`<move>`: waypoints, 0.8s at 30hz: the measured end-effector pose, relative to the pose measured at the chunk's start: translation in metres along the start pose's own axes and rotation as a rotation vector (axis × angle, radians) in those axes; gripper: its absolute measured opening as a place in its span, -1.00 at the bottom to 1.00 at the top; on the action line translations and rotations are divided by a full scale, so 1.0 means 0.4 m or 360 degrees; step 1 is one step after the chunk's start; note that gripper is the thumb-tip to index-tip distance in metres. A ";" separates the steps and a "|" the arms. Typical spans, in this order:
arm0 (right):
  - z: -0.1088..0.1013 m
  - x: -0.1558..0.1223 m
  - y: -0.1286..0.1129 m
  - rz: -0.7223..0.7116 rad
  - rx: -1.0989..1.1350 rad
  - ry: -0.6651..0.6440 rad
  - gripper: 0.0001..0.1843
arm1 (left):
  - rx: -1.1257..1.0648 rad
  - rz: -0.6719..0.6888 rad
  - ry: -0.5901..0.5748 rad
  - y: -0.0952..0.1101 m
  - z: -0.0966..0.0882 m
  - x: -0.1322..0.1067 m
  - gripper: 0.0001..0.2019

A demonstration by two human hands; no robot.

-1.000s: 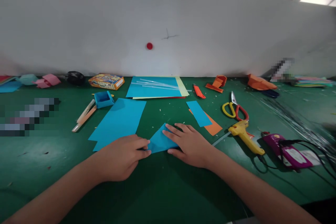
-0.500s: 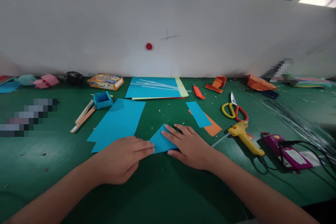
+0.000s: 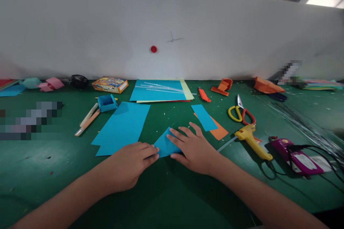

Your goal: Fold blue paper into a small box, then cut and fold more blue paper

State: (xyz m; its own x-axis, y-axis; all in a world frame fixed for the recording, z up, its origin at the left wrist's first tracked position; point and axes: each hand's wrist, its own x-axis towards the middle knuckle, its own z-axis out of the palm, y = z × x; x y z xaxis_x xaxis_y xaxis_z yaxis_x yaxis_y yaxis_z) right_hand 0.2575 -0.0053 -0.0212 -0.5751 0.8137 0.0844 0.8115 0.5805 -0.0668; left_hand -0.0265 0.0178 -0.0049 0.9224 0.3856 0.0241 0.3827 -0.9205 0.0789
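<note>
A small blue paper folded into a triangle (image 3: 166,143) lies on the green table (image 3: 166,193) in front of me. My right hand (image 3: 192,148) lies flat on its right half with the fingers spread. My left hand (image 3: 129,166) rests at its left edge, its fingertips pressing down on the paper's lower left corner. A larger blue sheet (image 3: 122,127) lies just left of the triangle, partly under my left hand.
Yellow-and-red scissors (image 3: 240,112), a yellow glue gun (image 3: 252,141) and a purple device with black cables (image 3: 297,157) lie to the right. A blue strip on orange paper (image 3: 208,121), a stack of sheets (image 3: 159,91), an orange cutter (image 3: 204,94), a small blue box (image 3: 106,102) and a white wall surround them.
My left fingers have slid a little to the right along the triangle's lower edge. My right hand stays flat on the paper.
</note>
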 end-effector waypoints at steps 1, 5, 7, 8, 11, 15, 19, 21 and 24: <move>-0.002 0.000 -0.002 0.0007 -0.0002 0.0015 -0.33 | 0.0017 0.0009 -0.0013 0.000 0.000 0.000 -0.49; -0.015 -0.004 -0.015 -0.0005 0.0013 0.0024 -0.33 | 0.0056 0.0013 -0.0001 -0.004 -0.001 0.001 -0.48; -0.019 -0.007 -0.025 -0.0014 0.0024 0.0028 -0.33 | 0.0063 0.0031 0.0011 -0.006 -0.001 0.003 -0.49; -0.021 -0.009 -0.032 -0.0029 0.0038 0.0024 -0.34 | 0.0062 0.0041 0.0016 -0.006 -0.001 0.004 -0.49; -0.024 -0.013 -0.052 -0.0162 0.0122 -0.0030 -0.35 | 0.0070 0.0036 0.0005 -0.006 -0.003 0.008 -0.51; -0.028 -0.017 -0.072 -0.0373 0.0232 -0.0113 -0.27 | 0.0108 0.0007 -0.0058 -0.005 -0.004 0.011 -0.52; -0.026 -0.019 -0.071 -0.0421 0.0268 -0.0121 -0.25 | 0.0115 0.0008 -0.0036 -0.006 -0.003 0.009 -0.54; -0.023 -0.020 -0.065 -0.0424 0.0275 -0.0123 -0.25 | 0.0131 0.0007 -0.0016 -0.005 -0.003 0.008 -0.53; -0.021 -0.022 -0.060 -0.0415 0.0260 -0.0146 -0.29 | 0.0139 -0.0001 -0.0033 -0.002 -0.007 0.009 -0.52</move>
State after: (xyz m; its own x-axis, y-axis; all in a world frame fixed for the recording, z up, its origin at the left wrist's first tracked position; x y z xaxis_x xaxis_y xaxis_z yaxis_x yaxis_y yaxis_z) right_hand 0.2441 -0.0266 -0.0121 -0.7747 0.6316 0.0303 0.6123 0.7612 -0.2138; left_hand -0.0238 0.0200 -0.0021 0.9226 0.3858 0.0033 0.3858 -0.9226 -0.0082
